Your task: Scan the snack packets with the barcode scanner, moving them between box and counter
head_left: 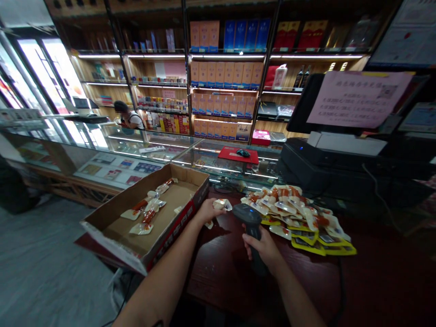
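Note:
My left hand is closed around a small snack packet, whose pale wrapper sticks out past the fingers beside the cardboard box. In my right hand is a dark barcode scanner, gripped by its handle, with its head toward the packet and a small blue light on top. Several sealed sausage-like snack packets lie in the shallow cardboard box on the left. To the right of the scanner is a heap of similar snack packets, with yellow-edged packets at its near side.
The dark wooden counter carries all of this. Behind it are a glass display case and a red mat with a mouse. A monitor with a pink notice stands at right. Another person is at the far left.

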Demonstrator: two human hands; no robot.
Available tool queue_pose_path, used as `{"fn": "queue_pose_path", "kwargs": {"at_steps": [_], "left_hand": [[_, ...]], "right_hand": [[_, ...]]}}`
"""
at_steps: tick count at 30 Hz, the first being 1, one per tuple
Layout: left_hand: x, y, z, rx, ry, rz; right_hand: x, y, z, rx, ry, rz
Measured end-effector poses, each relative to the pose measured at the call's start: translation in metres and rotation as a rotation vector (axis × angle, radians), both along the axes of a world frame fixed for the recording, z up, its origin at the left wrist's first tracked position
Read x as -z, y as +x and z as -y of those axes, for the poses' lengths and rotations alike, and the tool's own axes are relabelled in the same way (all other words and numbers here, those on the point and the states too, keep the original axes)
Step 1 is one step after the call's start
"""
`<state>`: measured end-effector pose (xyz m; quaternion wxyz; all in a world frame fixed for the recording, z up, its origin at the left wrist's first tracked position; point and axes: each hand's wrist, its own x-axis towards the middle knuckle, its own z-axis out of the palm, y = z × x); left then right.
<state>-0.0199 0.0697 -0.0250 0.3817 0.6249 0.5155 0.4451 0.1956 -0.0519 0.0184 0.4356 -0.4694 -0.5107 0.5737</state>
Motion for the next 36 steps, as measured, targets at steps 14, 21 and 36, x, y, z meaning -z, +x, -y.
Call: {"fn": "queue_pose_path", "kwargs": {"at_steps": [14,21,36], "left_hand": [[-0.011,-0.007,-0.004,-0.114,0.071,-0.167],[-0.019,-0.005,0.0,-0.112,0.05,-0.249],[-0.036,0.06,-0.008,0.074,-0.331,0.611]], "right_hand": [[-0.01,-0.006,0.006,-0.052,0.005,0.056],[-0.011,-0.006,0.005,-0.059,-0.006,0.077],[-0.005,0.011,0.002,0.106,0.001,-0.061]]}}
